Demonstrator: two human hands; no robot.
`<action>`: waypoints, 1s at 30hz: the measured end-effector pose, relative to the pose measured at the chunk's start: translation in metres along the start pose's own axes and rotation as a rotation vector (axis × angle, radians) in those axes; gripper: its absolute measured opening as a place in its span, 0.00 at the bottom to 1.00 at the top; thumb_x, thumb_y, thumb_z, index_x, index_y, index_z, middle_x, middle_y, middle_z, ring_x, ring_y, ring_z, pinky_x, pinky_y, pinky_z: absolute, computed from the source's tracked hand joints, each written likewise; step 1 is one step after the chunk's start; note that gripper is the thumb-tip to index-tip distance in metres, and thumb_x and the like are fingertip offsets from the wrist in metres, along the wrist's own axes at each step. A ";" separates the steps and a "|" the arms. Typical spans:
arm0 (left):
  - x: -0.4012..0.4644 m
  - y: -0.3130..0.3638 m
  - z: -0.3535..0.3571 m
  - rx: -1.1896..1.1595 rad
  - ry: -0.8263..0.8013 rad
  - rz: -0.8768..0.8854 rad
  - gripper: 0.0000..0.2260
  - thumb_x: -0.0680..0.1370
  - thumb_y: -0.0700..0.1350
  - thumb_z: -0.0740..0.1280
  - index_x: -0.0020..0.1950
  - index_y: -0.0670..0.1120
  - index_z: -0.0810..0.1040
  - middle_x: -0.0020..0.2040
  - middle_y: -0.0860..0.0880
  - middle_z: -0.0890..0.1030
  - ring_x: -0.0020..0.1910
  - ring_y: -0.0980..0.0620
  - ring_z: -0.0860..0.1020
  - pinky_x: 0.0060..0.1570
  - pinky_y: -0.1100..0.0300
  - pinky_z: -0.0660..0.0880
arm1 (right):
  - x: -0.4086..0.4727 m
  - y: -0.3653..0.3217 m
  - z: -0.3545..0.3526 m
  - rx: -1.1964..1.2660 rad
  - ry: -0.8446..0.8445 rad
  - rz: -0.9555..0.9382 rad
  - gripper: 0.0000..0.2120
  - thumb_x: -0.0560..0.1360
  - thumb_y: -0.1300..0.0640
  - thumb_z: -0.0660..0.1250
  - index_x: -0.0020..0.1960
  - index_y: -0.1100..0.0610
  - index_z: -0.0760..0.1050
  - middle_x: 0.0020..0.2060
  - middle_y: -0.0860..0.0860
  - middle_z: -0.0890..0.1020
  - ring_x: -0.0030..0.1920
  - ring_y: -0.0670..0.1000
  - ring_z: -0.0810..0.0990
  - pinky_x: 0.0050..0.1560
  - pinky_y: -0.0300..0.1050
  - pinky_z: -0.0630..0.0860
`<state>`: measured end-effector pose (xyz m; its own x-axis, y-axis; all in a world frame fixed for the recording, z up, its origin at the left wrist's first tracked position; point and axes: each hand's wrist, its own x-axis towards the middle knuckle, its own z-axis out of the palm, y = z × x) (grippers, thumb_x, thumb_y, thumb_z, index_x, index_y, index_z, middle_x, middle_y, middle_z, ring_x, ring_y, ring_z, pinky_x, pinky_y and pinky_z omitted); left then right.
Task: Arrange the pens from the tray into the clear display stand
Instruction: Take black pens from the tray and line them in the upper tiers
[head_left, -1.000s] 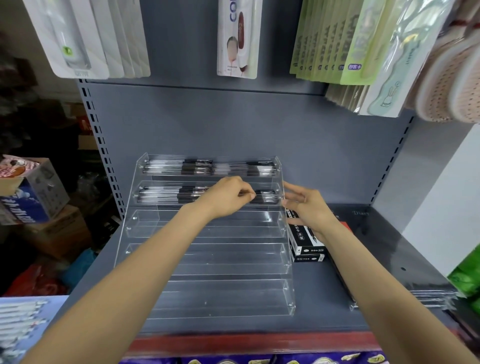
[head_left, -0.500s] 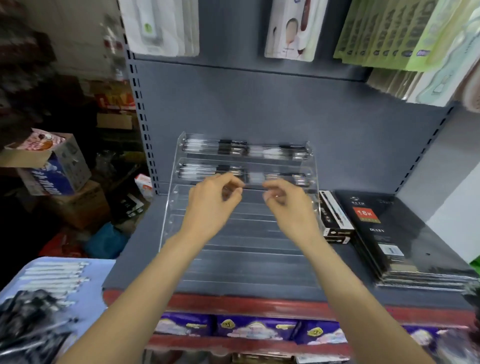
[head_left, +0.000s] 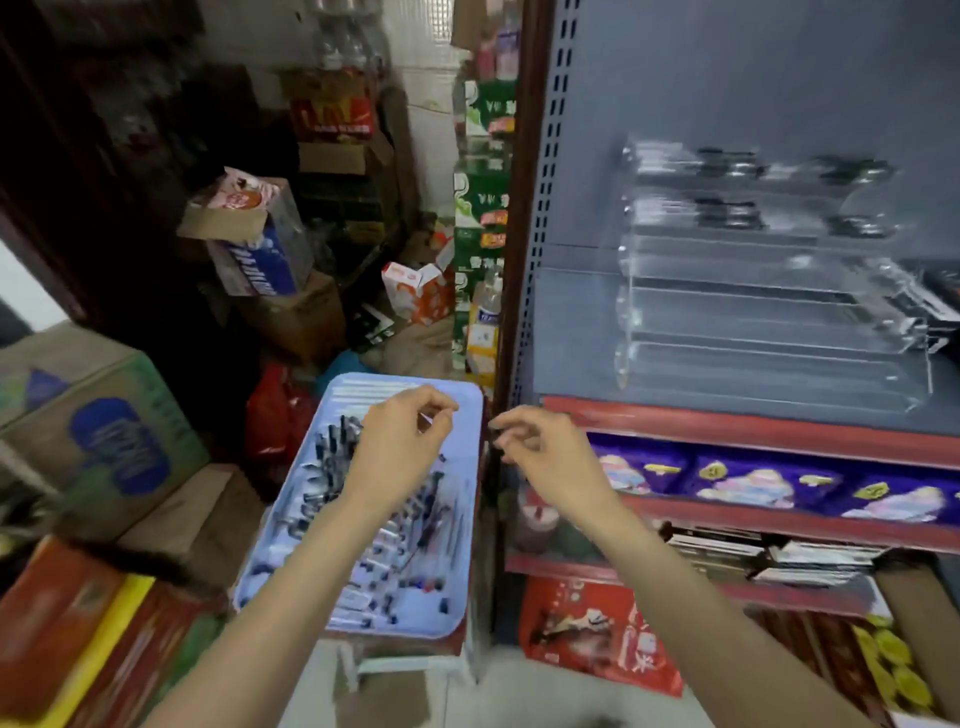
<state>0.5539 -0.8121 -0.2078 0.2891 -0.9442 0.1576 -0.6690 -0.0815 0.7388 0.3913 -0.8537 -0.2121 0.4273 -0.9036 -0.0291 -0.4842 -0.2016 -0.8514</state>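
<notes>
A light blue tray (head_left: 470, 467) stands low at the centre, left of the shelf unit, with several black-and-clear pens (head_left: 400, 525) heaped in it. My left hand (head_left: 397, 447) hovers over the tray's far half, fingers loosely curled and empty. My right hand (head_left: 540, 452) hangs just right of the tray's edge, fingers also curled and holding nothing. The clear display stand (head_left: 769, 291) sits on the grey shelf at upper right. Its top two tiers hold pens (head_left: 727, 166); the lower tiers look empty. The view is blurred.
The shelf's red front edge (head_left: 753, 431) runs right of my right hand, with purple packets (head_left: 727, 473) below it. Cardboard boxes (head_left: 104, 447) and cartons crowd the left and back floor. A perforated upright (head_left: 545, 208) borders the shelf.
The view has swung left and down from the stand to the tray. Both hands have left the stand's second tier and now sit over and beside the tray.
</notes>
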 end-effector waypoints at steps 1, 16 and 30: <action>-0.007 -0.016 -0.005 0.033 -0.027 -0.024 0.06 0.78 0.41 0.63 0.50 0.46 0.80 0.40 0.51 0.78 0.38 0.53 0.77 0.39 0.62 0.70 | -0.002 0.003 0.017 -0.025 -0.031 0.032 0.11 0.75 0.64 0.62 0.52 0.56 0.79 0.44 0.54 0.83 0.45 0.53 0.82 0.52 0.51 0.77; -0.056 -0.146 -0.010 0.508 -0.463 0.024 0.22 0.81 0.41 0.57 0.75 0.47 0.60 0.77 0.49 0.55 0.75 0.49 0.59 0.69 0.56 0.63 | -0.006 0.035 0.150 -0.131 -0.088 0.468 0.24 0.77 0.60 0.64 0.68 0.63 0.56 0.40 0.65 0.78 0.41 0.64 0.80 0.40 0.55 0.76; -0.029 -0.152 -0.014 0.313 -0.113 0.037 0.13 0.80 0.38 0.58 0.62 0.42 0.75 0.58 0.45 0.75 0.58 0.45 0.72 0.54 0.55 0.71 | 0.027 0.046 0.148 -0.044 0.019 0.631 0.09 0.71 0.60 0.67 0.44 0.62 0.67 0.38 0.61 0.76 0.40 0.58 0.80 0.40 0.51 0.80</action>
<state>0.6570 -0.7680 -0.3149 0.1945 -0.9764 0.0938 -0.8605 -0.1240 0.4940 0.4936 -0.8319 -0.3293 0.0354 -0.8601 -0.5088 -0.6700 0.3574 -0.6507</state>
